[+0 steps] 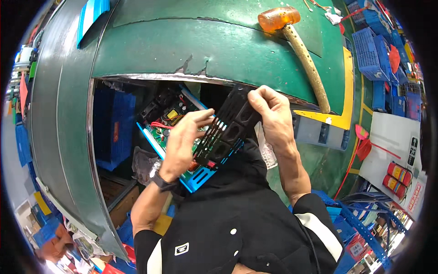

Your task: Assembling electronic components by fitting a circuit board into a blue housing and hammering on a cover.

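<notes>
Head view placed the black slotted panel (pixel 248 114) between our two hands, in front of the torso and at the right side of the open blue chassis (pixel 153 142). We held the panel's upper right edge pinched between the thumb and fingers of the right hand (pixel 276 114). Our left hand (pixel 181 142) lay just beside the opposite edge, fingers loosely extended; we could not tell whether they bore on the panel. We judged the governing relation to be panel against chassis: the panel's long axis ran from upper right to lower left, its lower end overlapping the chassis, and the green circuit board (pixel 159 133) lay left of it, nearer the left hand. We could not confirm contact there.
</notes>
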A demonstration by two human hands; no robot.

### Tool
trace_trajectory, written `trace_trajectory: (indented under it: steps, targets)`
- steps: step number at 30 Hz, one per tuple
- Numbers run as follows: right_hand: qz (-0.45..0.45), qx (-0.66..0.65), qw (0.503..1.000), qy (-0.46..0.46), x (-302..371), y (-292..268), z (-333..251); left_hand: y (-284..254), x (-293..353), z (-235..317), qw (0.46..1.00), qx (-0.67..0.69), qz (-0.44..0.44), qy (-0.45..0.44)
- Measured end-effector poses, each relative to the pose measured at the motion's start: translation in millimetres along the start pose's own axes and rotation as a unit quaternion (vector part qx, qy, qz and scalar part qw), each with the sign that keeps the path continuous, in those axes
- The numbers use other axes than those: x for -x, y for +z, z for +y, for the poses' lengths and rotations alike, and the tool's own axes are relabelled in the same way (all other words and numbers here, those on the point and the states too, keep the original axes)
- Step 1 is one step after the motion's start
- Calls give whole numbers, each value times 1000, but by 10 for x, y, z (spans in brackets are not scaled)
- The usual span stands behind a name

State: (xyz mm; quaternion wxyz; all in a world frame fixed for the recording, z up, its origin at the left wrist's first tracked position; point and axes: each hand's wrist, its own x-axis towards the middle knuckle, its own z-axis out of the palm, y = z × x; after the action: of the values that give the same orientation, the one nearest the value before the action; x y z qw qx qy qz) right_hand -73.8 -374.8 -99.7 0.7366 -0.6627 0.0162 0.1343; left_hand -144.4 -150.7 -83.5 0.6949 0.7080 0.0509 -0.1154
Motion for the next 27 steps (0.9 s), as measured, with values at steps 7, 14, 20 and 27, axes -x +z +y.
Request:
trace_trajectory:
  steps: [7, 14, 20, 27]
  targets:
    - [70, -140, 986, 61, 212, -102, 106, -594, -96, 37, 981, -15, -132, -140]
    - [53, -163, 981, 95, 436, -309, 170, -724, -35, -45, 953, 128, -178, -207]
    - [74, -117, 982, 132, 617, -401, 167, -619, -75, -124, 965, 144, -120, -181]
    - [32, -115, 972, 204, 969, -517, 113, -463, -41, -331, 959, 235, -30, -155]
